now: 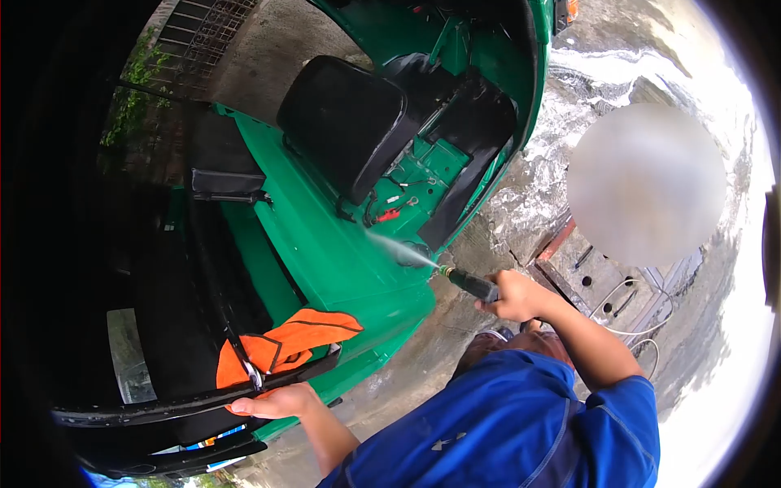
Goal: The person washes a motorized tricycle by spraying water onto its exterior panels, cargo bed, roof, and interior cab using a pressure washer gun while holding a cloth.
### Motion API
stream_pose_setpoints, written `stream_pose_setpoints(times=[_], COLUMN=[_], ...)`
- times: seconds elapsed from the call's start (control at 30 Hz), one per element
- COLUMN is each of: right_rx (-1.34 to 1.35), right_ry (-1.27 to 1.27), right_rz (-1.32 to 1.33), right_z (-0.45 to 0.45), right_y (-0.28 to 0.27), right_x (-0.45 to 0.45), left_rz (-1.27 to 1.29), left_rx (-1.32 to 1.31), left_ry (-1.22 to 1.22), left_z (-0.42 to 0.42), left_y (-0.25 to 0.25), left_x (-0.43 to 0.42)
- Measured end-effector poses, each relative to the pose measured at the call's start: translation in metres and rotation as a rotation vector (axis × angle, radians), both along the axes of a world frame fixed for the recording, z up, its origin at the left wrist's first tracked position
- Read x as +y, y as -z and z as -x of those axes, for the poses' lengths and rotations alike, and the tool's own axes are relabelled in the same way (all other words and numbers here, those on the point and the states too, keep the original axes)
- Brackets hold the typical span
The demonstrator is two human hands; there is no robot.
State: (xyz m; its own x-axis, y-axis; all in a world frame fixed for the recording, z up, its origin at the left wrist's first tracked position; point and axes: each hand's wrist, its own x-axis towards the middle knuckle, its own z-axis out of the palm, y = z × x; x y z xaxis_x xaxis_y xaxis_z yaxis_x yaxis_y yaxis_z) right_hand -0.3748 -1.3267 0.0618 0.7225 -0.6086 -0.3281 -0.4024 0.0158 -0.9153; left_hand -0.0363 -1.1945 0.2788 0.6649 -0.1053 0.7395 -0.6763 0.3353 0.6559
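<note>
My right hand (518, 296) is closed around the dark handle of a pressure washer gun (472, 284). A white jet leaves its brass-coloured tip and hits the green body panel (325, 244) of a vehicle, below a black seat (342, 122). Farther left, my left hand (281, 401) is at the black rail (187, 401) on the vehicle's edge. An orange cloth (277, 350) with dark edging drapes over that rail, and a strip of it shows at my left fingers, which seem closed on it. Part of those fingers is hidden.
Beside the seat lies an open green compartment (435, 167) with cables and a red clip (389, 215). A thin pale hose (639, 332) runs over the wet concrete at right, near a slab with holes (586, 281). A blurred round patch covers part of the right side.
</note>
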Motion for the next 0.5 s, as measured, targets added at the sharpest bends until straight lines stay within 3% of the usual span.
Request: stream_pose_setpoints(times=[0.07, 0.1, 0.13, 0.27, 0.37, 0.47, 0.5], right_rx=[0.038, 0.014, 0.018, -0.333, -0.396, -0.01, 0.032], right_ry=[0.071, -0.007, -0.183, -0.183, -0.208, -0.21, -0.211], right_rz=[0.005, 0.019, -0.133, -0.252, -0.25, -0.287, -0.23], right_z=[-0.003, 0.002, 0.014, 0.046, 0.067, 0.071, 0.069], right_y=[0.006, 0.018, -0.005, -0.023, -0.033, -0.017, 0.015], right_x=[-0.001, 0.0, -0.009, -0.009, -0.019, -0.03, -0.026], left_rz=[0.006, 0.011, 0.002, -0.022, -0.029, -0.038, -0.038], left_rx=[0.031, 0.043, 0.003, -0.043, 0.027, 0.005, -0.004], left_ry=[-0.044, -0.068, -0.079, -0.025, 0.04, 0.067, 0.074], left_z=[0.005, 0.007, 0.005, 0.0, 0.004, 0.0, 0.0], left_y=[-0.001, -0.001, -0.001, -0.003, -0.001, -0.003, -0.003], left_x=[-0.003, -0.003, -0.001, -0.003, -0.003, -0.002, -0.004])
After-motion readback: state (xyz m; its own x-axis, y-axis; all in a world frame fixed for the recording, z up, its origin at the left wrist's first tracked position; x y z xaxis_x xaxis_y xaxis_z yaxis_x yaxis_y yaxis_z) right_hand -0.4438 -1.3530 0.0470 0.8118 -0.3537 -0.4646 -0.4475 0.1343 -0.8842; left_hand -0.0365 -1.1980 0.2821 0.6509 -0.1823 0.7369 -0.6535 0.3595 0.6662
